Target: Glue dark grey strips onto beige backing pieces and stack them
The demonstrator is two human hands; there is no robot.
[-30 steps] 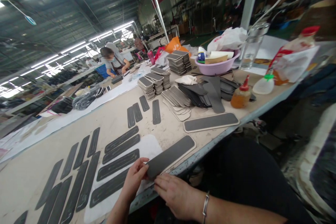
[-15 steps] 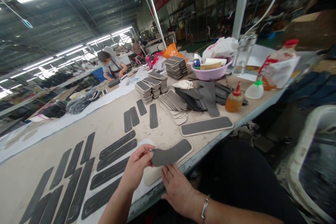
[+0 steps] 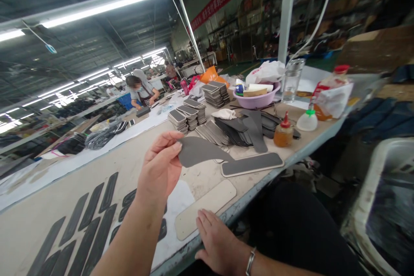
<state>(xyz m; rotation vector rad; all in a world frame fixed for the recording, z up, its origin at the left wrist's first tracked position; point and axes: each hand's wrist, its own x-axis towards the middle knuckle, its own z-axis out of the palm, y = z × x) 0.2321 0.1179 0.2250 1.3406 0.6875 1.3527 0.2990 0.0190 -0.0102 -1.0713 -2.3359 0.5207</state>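
Note:
My left hand (image 3: pixel 163 161) pinches one end of a thin dark grey strip (image 3: pixel 202 152), raised above the table, its far end drooping toward a grey-topped panel (image 3: pixel 252 164). Near the table edge lies a bare cream panel (image 3: pixel 207 208) with rounded corners. The fingers of my right hand (image 3: pixel 215 237) rest flat on its lower edge, holding nothing. Part of the cream panel lies on a white sheet (image 3: pixel 181 194). Dark strips (image 3: pixel 92 205) lie in rows at the left, some partly hidden behind my left forearm.
Stacked grey-topped pieces (image 3: pixel 187 114) stand beyond my left hand. A purple basin (image 3: pixel 255 100), a glue bottle (image 3: pixel 283 133), a green-capped bottle (image 3: pixel 307 120) and a glass (image 3: pixel 293 82) are at the right. A person (image 3: pixel 140 92) works farther back. A white bin (image 3: pixel 371 189) stands right.
My left hand has lifted the grey strip up and away, uncovering the cream panel it lay over. My right hand has stayed nearly in place on the panel's edge.

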